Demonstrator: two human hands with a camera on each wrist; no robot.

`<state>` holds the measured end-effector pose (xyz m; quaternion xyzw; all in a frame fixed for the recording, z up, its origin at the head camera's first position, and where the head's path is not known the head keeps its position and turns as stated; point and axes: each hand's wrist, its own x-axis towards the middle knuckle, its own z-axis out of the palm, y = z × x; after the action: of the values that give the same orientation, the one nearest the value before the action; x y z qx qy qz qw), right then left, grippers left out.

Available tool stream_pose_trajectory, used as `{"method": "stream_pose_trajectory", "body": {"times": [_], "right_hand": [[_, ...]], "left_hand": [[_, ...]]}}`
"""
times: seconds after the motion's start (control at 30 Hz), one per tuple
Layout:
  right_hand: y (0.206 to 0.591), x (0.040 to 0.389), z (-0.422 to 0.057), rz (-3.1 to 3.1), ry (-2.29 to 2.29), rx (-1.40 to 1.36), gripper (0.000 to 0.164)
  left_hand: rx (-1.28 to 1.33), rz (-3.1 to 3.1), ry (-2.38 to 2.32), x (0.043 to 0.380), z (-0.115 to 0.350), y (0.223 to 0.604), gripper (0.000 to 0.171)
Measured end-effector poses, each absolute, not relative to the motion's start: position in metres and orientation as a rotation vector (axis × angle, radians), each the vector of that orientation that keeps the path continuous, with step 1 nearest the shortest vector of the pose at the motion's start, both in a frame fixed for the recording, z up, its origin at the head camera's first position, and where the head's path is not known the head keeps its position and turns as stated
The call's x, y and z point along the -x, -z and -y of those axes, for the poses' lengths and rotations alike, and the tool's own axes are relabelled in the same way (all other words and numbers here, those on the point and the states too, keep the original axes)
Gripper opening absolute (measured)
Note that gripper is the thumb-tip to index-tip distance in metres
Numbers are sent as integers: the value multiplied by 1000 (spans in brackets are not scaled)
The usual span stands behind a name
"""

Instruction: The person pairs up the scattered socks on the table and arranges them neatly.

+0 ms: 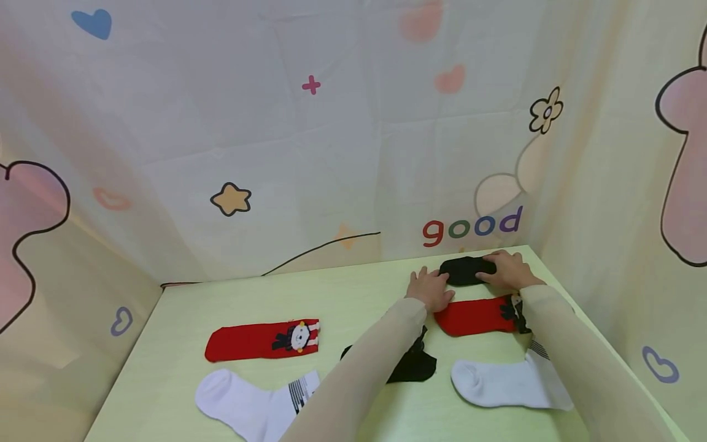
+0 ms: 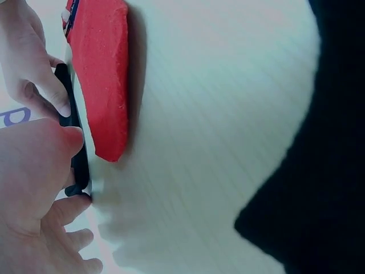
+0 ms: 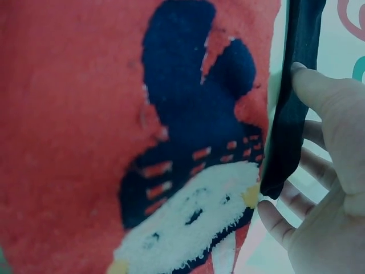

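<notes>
A black sock [image 1: 463,271] lies at the back right of the table, between both hands. My left hand [image 1: 430,290] is at its left end. In the left wrist view the thumb [image 2: 73,140] overlaps the near side of that sock, a finger shows behind it, and the other fingers spread past its end. My right hand [image 1: 510,270] grips the other end, thumb [image 3: 311,80] on the near side and fingers behind. Just in front lies a red sock [image 1: 475,316] with a cartoon figure, its cuff partly hidden by the right sleeve.
Another red sock [image 1: 248,341] and a white sock [image 1: 243,399] lie at the left. A second black sock [image 1: 414,366] is partly behind the left sleeve. At the front right lies another white sock [image 1: 502,383]. A printed curtain [image 1: 331,153] surrounds the table [image 1: 182,331].
</notes>
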<state>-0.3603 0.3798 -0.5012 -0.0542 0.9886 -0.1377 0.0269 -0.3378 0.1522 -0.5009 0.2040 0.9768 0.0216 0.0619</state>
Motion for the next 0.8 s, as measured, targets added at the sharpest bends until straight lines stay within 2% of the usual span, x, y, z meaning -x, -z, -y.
{"method": "stream_pose_trajectory", "body": {"times": [0.4, 0.8], "right_hand": [[504, 363, -375, -3115, 413, 205, 66], [496, 362, -380, -3242, 530, 382, 49]], "left_hand": [[-604, -2966, -65, 339, -154, 498, 53], [-679, -2982, -239, 341, -149, 491, 48]]}}
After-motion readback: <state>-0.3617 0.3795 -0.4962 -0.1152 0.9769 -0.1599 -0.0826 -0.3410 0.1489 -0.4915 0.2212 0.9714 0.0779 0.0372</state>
